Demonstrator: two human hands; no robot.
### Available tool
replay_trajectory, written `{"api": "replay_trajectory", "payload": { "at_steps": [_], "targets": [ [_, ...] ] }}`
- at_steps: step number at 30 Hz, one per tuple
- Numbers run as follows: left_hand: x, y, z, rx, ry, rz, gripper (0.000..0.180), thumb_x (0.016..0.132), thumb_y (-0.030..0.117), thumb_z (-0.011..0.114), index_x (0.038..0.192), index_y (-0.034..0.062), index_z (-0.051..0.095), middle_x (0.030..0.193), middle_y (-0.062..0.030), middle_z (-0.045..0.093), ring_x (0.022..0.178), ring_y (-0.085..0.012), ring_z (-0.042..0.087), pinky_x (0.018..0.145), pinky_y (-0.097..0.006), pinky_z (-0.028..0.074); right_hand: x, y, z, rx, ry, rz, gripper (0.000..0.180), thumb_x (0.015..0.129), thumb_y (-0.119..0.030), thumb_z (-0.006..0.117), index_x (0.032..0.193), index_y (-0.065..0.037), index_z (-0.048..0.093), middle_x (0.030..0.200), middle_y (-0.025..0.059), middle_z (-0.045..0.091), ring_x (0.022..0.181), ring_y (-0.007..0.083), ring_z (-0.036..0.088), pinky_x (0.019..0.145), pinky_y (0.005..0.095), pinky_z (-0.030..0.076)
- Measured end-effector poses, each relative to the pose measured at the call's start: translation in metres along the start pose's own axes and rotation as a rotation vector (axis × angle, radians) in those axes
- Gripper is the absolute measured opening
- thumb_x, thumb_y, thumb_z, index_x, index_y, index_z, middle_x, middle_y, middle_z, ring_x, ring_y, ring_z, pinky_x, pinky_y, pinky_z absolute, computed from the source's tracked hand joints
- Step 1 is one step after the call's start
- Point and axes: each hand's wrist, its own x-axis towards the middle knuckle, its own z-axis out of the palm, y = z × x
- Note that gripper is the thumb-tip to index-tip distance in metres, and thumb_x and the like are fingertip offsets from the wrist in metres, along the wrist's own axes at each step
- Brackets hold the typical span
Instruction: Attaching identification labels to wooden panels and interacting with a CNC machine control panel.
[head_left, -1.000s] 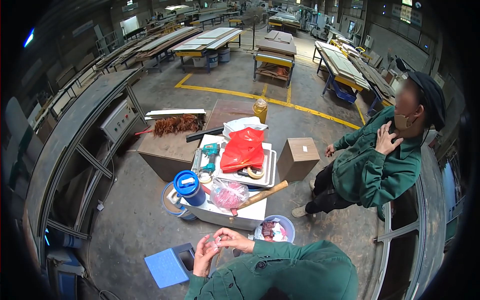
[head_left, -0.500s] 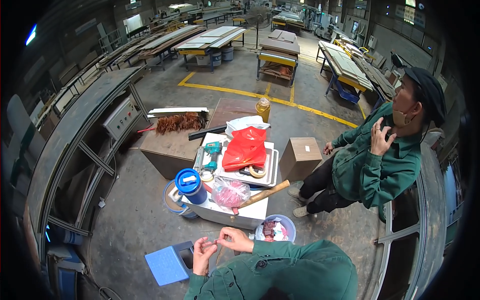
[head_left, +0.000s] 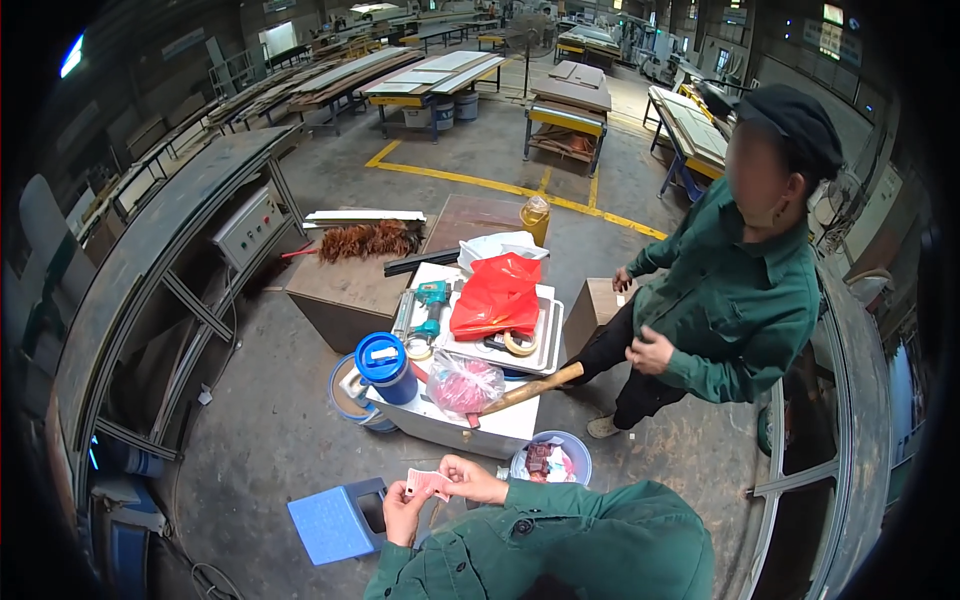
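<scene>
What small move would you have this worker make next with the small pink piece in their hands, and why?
I'd probably ease the hands slightly apart to flatten it: the left hand and right hand each grip one side of the small pink piece, and its upper edge looks bowed. Its material is too small to tell, so a gentle pull seems wiser.

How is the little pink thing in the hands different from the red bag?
Size: the pink slip is small, while the red bag is much bigger.
Colour: the pink slip is pale; the red bag is bright.
Place: the left hand and right hand hold the pink slip up; the red bag lies over a white tray.

Both look thin and bendy.
</scene>
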Motion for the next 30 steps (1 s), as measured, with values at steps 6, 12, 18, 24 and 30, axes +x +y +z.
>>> {"api": "replay_trajectory", "payload": {
  "at_steps": [6, 12, 18, 24, 30],
  "targets": [
    [-0.003, 0.01, 0.004, -0.106, -0.063, -0.074, 0.018, 0.082, 0.006, 0.071, 0.095, 0.0011, 0.06, 0.088, -0.0045, 0.066, 0.074, -0.0083, 0.061, 0.067, -0.022, 0.05, 0.001, -0.029, 0.008, 0.04, -0.049, 0.228, 0.028, 0.089, -0.014, 0.063, 0.113, -0.007, 0.05, 0.1, -0.0006, 0.057, 0.088, 0.006, 0.055, 0.072, 0.0222, 0.045],
    [-0.003, 0.014, 0.003, -0.284, -0.137, -0.218, 0.018, 0.083, 0.005, 0.069, 0.099, 0.0011, 0.059, 0.09, -0.0062, 0.067, 0.076, -0.0109, 0.063, 0.07, -0.024, 0.052, 0.003, -0.028, 0.003, 0.261, -0.051, 0.357, 0.036, 0.09, -0.015, 0.063, 0.122, -0.006, 0.048, 0.104, 0.0009, 0.058, 0.09, 0.0078, 0.056, 0.077, 0.0223, 0.045],
    [-0.003, 0.016, 0.001, -0.344, -0.123, -0.242, 0.02, 0.084, 0.005, 0.068, 0.101, 0.0014, 0.058, 0.091, -0.0066, 0.067, 0.076, -0.011, 0.064, 0.069, -0.023, 0.052, 0.005, -0.026, -0.003, 0.144, -0.088, 0.285, 0.028, 0.089, -0.017, 0.065, 0.112, -0.006, 0.053, 0.097, 0.0015, 0.061, 0.09, 0.0076, 0.058, 0.075, 0.0231, 0.046],
    [0.002, 0.006, -0.003, -0.393, -0.041, -0.123, 0.019, 0.084, 0.004, 0.067, 0.102, 0.003, 0.058, 0.093, -0.0061, 0.067, 0.081, -0.0119, 0.064, 0.073, -0.025, 0.052, 0.002, -0.026, -0.002, 0.035, 0.143, 0.381, 0.018, 0.086, -0.021, 0.069, 0.093, -0.008, 0.058, 0.078, -0.0011, 0.064, 0.066, 0.005, 0.059, 0.056, 0.0169, 0.042],
    [-0.01, 0.013, 0.016, -0.39, -0.141, 0.019, 0.043, 0.084, 0.001, 0.066, 0.123, 0.0012, 0.049, 0.117, -0.0089, 0.059, 0.105, -0.0156, 0.058, 0.088, -0.029, 0.048, 0.004, -0.022, 0.001, 0.211, 0.166, 0.43, 0.017, 0.087, -0.019, 0.068, 0.097, -0.008, 0.06, 0.076, -0.0024, 0.061, 0.061, 0.0043, 0.056, 0.052, 0.0178, 0.042]
  ]
}}
